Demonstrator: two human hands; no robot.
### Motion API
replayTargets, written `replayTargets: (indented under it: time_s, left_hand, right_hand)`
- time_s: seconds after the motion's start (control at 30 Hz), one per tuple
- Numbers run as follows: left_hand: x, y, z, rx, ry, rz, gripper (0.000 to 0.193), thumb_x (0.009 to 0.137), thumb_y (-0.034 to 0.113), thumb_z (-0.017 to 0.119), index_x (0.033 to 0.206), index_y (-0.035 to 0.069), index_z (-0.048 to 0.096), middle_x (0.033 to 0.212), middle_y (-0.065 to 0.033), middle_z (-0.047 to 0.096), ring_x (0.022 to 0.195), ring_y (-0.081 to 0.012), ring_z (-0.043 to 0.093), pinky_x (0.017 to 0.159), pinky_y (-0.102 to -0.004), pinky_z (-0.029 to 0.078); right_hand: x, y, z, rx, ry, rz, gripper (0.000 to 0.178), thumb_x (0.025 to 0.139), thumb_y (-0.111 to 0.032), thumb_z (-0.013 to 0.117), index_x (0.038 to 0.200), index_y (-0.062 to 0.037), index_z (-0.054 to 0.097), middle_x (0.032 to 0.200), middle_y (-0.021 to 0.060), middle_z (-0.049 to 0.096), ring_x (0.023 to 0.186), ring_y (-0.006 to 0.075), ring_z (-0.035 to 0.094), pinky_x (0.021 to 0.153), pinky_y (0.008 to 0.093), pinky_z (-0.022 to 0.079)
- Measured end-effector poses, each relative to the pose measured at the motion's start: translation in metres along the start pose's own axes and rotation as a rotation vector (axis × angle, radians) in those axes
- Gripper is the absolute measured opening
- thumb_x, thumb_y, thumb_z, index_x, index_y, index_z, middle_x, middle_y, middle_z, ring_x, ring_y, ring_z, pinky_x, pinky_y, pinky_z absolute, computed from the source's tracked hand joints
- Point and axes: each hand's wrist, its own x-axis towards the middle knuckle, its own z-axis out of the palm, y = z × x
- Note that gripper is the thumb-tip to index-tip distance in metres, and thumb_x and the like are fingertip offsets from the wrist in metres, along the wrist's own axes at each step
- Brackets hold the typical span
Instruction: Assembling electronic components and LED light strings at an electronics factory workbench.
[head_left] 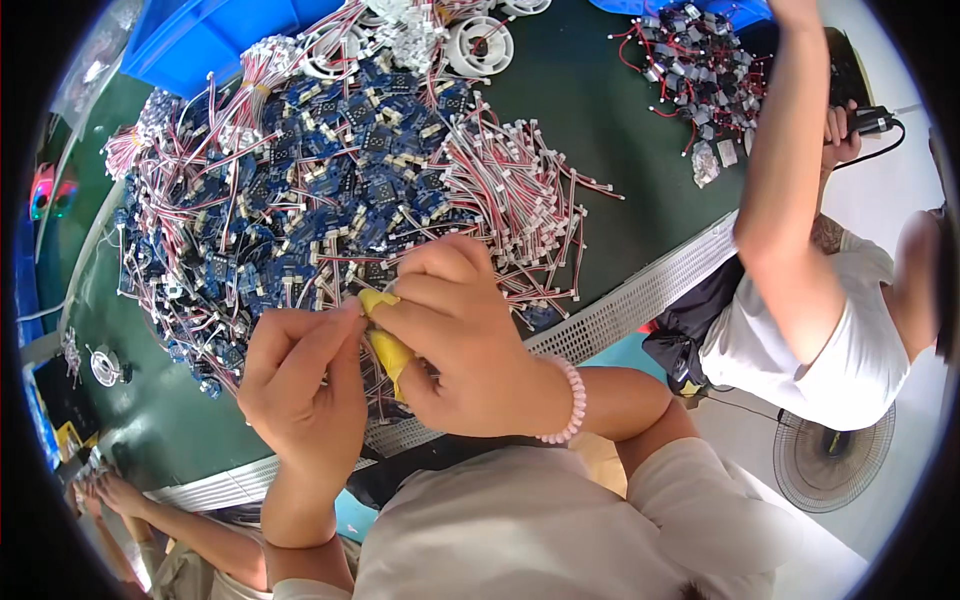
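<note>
My two hands meet over the near edge of a big heap of small blue circuit boards (pixel 350 130). My left hand (pixel 305 385) is closed, thumb and fingertips pinched together right beside the right hand's fingertips. Yellow tape-like wrapping (pixel 390 350) covers the thumb and index fingertip of my right hand (pixel 465 335), whose fingers are curled in a pinch. Whatever lies between the fingertips is too small and hidden to make out. Red-and-white cables (pixel 520 190) with white connectors lie just beyond the right hand.
A blue bin (pixel 215 40) and white spools (pixel 480 47) stand at the back of the green table (pixel 620 235). Small parts with red wires (pixel 700 75) lie far right, near a co-worker's arm (pixel 790 170). A perforated white rail (pixel 650 275) edges the table. Another person's hands (pixel 115 495) are lower left.
</note>
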Motion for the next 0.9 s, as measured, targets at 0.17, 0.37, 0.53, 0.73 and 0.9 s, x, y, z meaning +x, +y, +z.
replayTargets:
  time_s: [0.17,0.37,0.53,0.73,0.9]
  left_hand:
    - [0.01,-0.005,0.005,-0.123,-0.074,0.026,0.021,0.068,-0.011,0.069,0.085,0.002,0.068,0.07,-0.0057,0.056,0.059,-0.0124,0.052,0.05,-0.0218,0.04]
    - [0.007,-0.022,-0.012,-0.378,-0.079,-0.238,0.018,0.075,-0.01,0.064,0.092,-0.002,0.063,0.09,-0.0064,0.055,0.076,-0.0096,0.054,0.065,-0.0193,0.044]
    - [0.002,-0.025,-0.012,-0.441,-0.066,-0.291,0.017,0.078,-0.009,0.062,0.093,-0.002,0.061,0.092,-0.0062,0.053,0.075,-0.0089,0.053,0.065,-0.0193,0.045]
    - [-0.001,-0.03,-0.017,-0.501,-0.044,-0.376,0.016,0.079,-0.008,0.062,0.094,-0.003,0.06,0.091,-0.0055,0.052,0.076,-0.0084,0.053,0.062,-0.0189,0.047]
    - [0.0,-0.032,-0.013,-0.538,-0.067,-0.359,0.016,0.079,-0.007,0.062,0.095,-0.004,0.059,0.092,-0.006,0.051,0.077,-0.009,0.053,0.062,-0.019,0.047]
  right_hand:
    - [0.007,0.011,-0.022,0.004,-0.008,-0.013,0.029,0.057,0.0,0.061,0.086,-0.0008,0.063,0.074,0.0063,0.056,0.077,0.0273,0.052,0.075,0.0401,0.038]
    - [0.033,0.062,-0.062,-0.292,0.108,0.008,0.02,0.064,-0.007,0.067,0.084,-0.0087,0.066,0.071,0.0033,0.061,0.074,0.0223,0.054,0.072,0.0359,0.038]
    - [0.046,0.079,-0.061,-0.566,-0.062,0.062,0.017,0.062,-0.006,0.067,0.078,-0.0085,0.064,0.063,0.0018,0.06,0.072,0.0221,0.053,0.071,0.036,0.036]
    - [0.033,0.076,-0.078,-0.379,0.037,0.154,0.024,0.065,-0.004,0.073,0.088,-0.0041,0.064,0.069,0.0021,0.062,0.07,0.0173,0.059,0.071,0.0299,0.041]
    - [0.028,0.074,-0.073,-0.228,0.152,0.159,0.023,0.065,-0.006,0.073,0.086,-0.0037,0.063,0.069,0.0059,0.061,0.067,0.0222,0.057,0.062,0.0318,0.043]
